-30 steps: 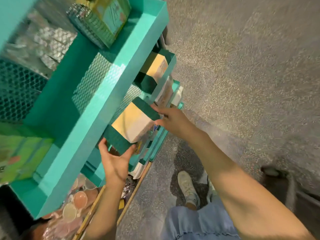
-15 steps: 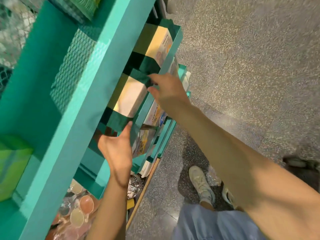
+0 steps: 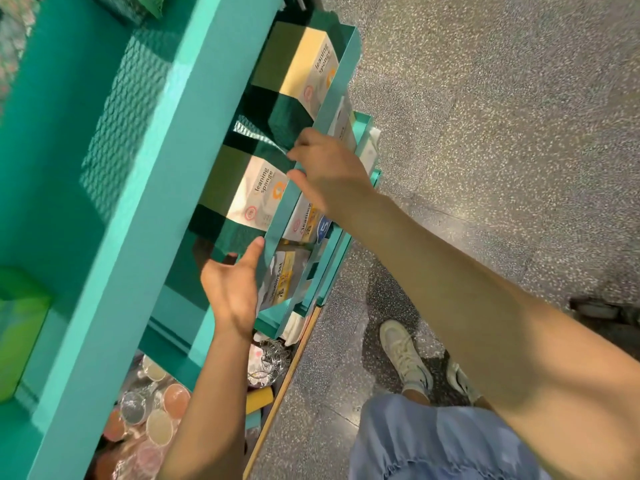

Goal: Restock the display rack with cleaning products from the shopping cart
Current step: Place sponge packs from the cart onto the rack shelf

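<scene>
A pack of cleaning sponges (image 3: 252, 195), yellow with dark green pads and a white label, lies inside the second shelf of the teal display rack (image 3: 162, 209). My left hand (image 3: 232, 289) touches its near green end with thumb and fingers. My right hand (image 3: 329, 171) pinches its far green end over the shelf's front lip (image 3: 287, 199). A second identical sponge pack (image 3: 304, 67) sits further along the same shelf.
Lower teal shelves hold more packaged cleaning sets (image 3: 282, 278). Below are bagged round sponges (image 3: 156, 420) and wire scourers (image 3: 270, 358). Green packs (image 3: 17, 327) rest on the top shelf at left. My shoes (image 3: 405, 358) stand on the speckled floor (image 3: 485, 133).
Both hands moved the sponge pack from outside the rack into the second shelf, beside the other pack. The camera has tilted closer to that shelf.
</scene>
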`<control>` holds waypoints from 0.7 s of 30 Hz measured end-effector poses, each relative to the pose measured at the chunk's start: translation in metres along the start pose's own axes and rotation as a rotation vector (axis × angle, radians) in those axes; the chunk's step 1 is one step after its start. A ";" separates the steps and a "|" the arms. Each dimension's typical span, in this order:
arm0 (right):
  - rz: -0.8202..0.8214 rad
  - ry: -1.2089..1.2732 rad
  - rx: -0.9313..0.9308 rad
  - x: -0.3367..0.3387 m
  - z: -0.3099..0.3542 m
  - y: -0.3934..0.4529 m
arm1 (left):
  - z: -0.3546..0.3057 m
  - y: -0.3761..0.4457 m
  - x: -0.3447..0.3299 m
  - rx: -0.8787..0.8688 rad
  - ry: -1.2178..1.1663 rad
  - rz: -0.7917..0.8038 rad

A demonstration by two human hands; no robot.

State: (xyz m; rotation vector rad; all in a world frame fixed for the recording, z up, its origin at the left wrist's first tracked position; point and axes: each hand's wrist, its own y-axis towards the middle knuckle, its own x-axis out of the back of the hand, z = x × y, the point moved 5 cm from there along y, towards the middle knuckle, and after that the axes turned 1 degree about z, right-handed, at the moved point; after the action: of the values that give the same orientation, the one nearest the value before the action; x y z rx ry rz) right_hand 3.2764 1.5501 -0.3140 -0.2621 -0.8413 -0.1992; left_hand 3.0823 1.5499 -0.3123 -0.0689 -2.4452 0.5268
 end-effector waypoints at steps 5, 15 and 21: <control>0.036 -0.013 0.023 0.003 0.002 -0.009 | 0.007 -0.001 0.003 0.052 0.050 0.009; 0.034 -0.021 -0.300 0.068 0.006 -0.127 | -0.051 -0.113 0.007 -0.072 0.337 -0.006; -0.189 -0.063 -0.433 0.167 0.020 -0.179 | -0.161 -0.166 -0.014 -0.520 0.367 0.197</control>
State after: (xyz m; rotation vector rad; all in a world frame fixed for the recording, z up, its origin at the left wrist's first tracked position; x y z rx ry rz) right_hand 3.3213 1.3747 -0.1487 -0.5972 -0.8808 -0.5543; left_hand 3.2020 1.4517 -0.1403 -0.5728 -2.1594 -0.0554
